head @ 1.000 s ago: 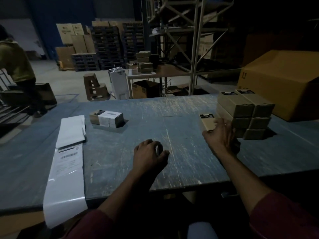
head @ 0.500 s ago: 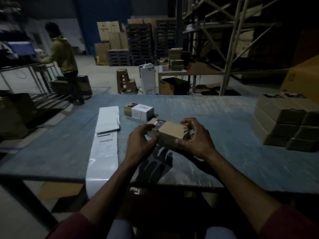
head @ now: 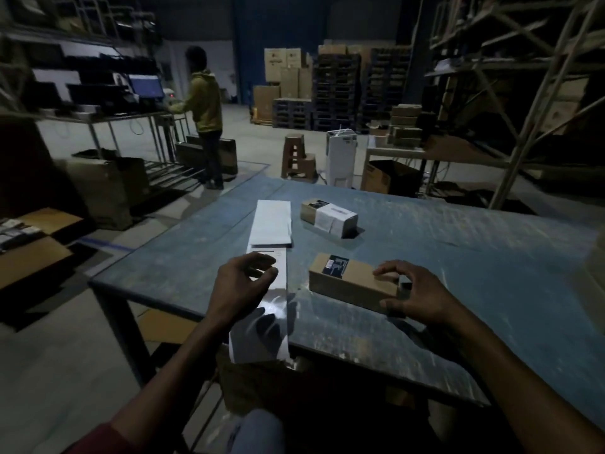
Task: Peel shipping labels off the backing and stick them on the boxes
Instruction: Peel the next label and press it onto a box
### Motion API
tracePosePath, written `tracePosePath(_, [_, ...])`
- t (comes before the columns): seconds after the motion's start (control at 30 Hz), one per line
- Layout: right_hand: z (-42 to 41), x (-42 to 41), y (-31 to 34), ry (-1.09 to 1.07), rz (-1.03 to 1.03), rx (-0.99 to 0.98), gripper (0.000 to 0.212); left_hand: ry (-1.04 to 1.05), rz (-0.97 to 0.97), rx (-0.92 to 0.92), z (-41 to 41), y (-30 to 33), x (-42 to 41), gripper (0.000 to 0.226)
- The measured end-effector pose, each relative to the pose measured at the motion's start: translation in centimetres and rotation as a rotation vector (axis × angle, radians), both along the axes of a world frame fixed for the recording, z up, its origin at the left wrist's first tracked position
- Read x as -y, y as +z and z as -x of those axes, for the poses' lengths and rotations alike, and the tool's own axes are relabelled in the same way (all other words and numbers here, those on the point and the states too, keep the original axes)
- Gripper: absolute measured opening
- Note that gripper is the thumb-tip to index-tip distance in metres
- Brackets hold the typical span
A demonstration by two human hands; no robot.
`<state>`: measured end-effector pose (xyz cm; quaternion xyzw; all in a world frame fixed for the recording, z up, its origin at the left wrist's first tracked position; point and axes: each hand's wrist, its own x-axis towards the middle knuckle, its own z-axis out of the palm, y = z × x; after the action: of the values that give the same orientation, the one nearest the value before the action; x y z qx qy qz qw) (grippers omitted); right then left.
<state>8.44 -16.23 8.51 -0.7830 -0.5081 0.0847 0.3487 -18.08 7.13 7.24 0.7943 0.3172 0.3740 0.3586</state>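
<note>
Where dim light blurs it, print on label strip (head: pixel 266 290) beneath left hand (head: pixel 240 283).

R hand (head: pixel 414 294) grips plain box (head: pixel 353 279) end; L hand (head: pixel 240 283) over label strip (head: pixel 266 290), labelled box (head: pixel 329 213) behind.

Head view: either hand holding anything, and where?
The right hand grips the near brown box at its right end. The left hand hovers over the label strip, holding nothing.

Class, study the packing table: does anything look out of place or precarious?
Yes. The long white label strip lies with its near end hanging over the edge of the scuffed blue table, unsupported, so it could slide off. The left hand hovers over it.
</note>
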Motion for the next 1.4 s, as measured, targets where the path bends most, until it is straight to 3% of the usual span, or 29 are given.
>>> tracePosePath(0.1, [2.4, -1.1, 1.3, -0.039, 0.041, 0.245, 0.059, 0.064, 0.029, -0.036, 1.2, -1.1, -1.9, 0.021])
tracePosePath(0.2, [6.5, -3.3, 2.5, -0.061, -0.102, 0.321, 0.043, 0.170, -0.005, -0.137, 2.1, -2.0, -3.5, 0.050])
tracePosePath(0.3, [9.9, -6.4, 2.8, 0.015, -0.105, 0.248, 0.029, 0.129, -0.179, -0.394, 1.8, -2.4, -4.1, 0.077])
tracePosePath(0.37, [10.7, -9.1, 2.6, 0.066, -0.072, 0.234, 0.028, 0.022, -0.250, -0.634, 1.4, -2.1, -4.0, 0.108])
tracePosePath(0.43, [10.6, -11.9, 2.9, 0.089, -0.023, 0.249, 0.028, -0.093, -0.279, -0.830, 1.4, -1.6, -3.5, 0.122])
tracePosePath(0.57, [10.4, -16.9, 4.0, 0.159, 0.153, 0.251, 0.029, -0.053, -0.408, -0.751, 2.9, -1.4, -2.9, 0.076])
tracePosePath(0.63, [10.7, -18.7, 4.0, 0.182, 0.259, 0.293, 0.030, 0.019, -0.462, -0.634, 3.6, -1.5, -3.5, 0.066])
tracePosePath(0.8, [10.9, -21.4, 3.1, 0.187, 0.402, 0.391, 0.026, -0.065, -0.270, -0.405, 4.1, -1.0, -5.9, 0.032])
tracePosePath(0.9, [11.0, -22.0, 2.5, 0.157, 0.439, 0.406, 0.023, -0.071, -0.240, -0.426, 3.5, -0.9, -7.8, 0.041])
tracePosePath(1.07, [10.6, -22.0, 2.3, 0.160, 0.346, 0.504, 0.045, 0.005, -0.197, -0.356, 2.9, -1.3, -9.3, 0.064])
tracePosePath(1.2, [11.3, -20.1, 2.9, 0.324, 0.293, 0.479, 0.044, 0.044, -0.118, -0.164, 3.9, -2.3, -8.0, 0.049])
tracePosePath(1.4, [14.5, -16.2, 2.3, 0.579, 0.308, 0.389, 0.058, 0.240, -0.289, -0.089, 5.5, -4.8, -4.4, 0.024])
